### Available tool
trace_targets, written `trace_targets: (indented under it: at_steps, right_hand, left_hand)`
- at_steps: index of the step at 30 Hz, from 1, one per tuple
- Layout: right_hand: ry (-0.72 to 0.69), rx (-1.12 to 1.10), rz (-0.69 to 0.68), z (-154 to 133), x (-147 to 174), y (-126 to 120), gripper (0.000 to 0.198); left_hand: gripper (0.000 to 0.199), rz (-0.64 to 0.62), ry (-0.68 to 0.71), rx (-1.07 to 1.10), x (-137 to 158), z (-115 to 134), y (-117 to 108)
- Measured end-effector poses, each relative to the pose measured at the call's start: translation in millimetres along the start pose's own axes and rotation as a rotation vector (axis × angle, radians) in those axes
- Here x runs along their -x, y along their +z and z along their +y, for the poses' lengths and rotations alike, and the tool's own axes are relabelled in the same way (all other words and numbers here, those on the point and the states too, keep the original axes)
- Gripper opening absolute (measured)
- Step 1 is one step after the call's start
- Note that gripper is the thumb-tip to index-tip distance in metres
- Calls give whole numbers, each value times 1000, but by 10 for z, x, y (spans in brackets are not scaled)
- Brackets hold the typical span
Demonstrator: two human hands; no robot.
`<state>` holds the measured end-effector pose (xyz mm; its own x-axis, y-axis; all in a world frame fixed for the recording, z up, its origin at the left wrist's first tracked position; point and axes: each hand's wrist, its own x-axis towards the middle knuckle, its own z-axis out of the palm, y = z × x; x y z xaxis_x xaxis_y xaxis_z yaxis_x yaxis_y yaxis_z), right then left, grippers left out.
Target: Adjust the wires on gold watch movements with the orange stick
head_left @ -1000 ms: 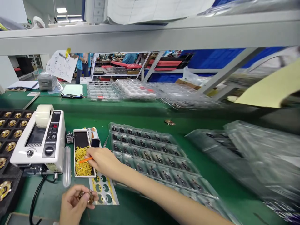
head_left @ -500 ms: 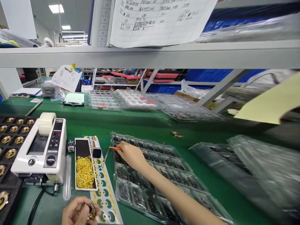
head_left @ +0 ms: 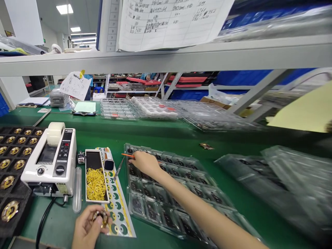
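In the lower left of the head view, my left hand (head_left: 89, 226) is closed around a round gold-coloured metal part (head_left: 100, 217), thumb across its face. My right hand (head_left: 146, 162) reaches over the upper left of a clear plastic blister tray (head_left: 166, 193) with small black parts in its pockets. A thin orange stick (head_left: 127, 155) passes through its closed fingers, one end pointing left. The fingertips are partly hidden, so whether they also touch a part in the tray cannot be told.
A tape dispenser (head_left: 52, 160) stands left, beside a black foam tray (head_left: 22, 188) of gold parts. A white box (head_left: 87, 193) of yellow rings, a punched sheet (head_left: 127, 224) and tweezers (head_left: 118, 169) lie centre-left. Stacked clear trays (head_left: 287, 173) lie right. A shelf beam (head_left: 166, 58) crosses above.
The camera view has shifted slightly. My left hand has risen a little with the gold part, whose face is turned more into view. My right hand stays over the tray's upper left.
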<state>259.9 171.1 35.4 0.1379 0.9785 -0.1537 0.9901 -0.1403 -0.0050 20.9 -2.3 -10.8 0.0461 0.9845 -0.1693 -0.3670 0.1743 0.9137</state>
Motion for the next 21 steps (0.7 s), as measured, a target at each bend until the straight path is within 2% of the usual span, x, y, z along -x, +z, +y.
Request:
trace_targets:
  at_steps: [6,9,12,14,16,17,19,21]
  right_hand:
    - [48,-178,-62,97,-39,80,23]
    - [28,-289,-40,133,-34,39,20]
    - [-31,-421,13,92,116,-65,16]
    - [-114,-513,18,1,354,-109,16]
    - [-245,-629,-37,-124,685,-90,18]
    - [-323,-701,-81,-190,864,-55,23]
    - [-545,-985,-150,-309,1197,45,42]
    - [-675,-1046,-183,-395,1437,144,53]
  left_hand:
    - [43,-49,56,54,54,-58,8]
    - [41,-88,60,66,74,-71,-18]
    - [40,-117,70,59,79,-33,-38]
    - [37,-118,88,37,78,18,-36]
    - [34,-107,105,18,73,73,-18]
    - [33,-104,110,14,68,95,-7]
    - [34,-116,105,3,55,117,13]
    - [38,-160,80,-13,39,104,20]
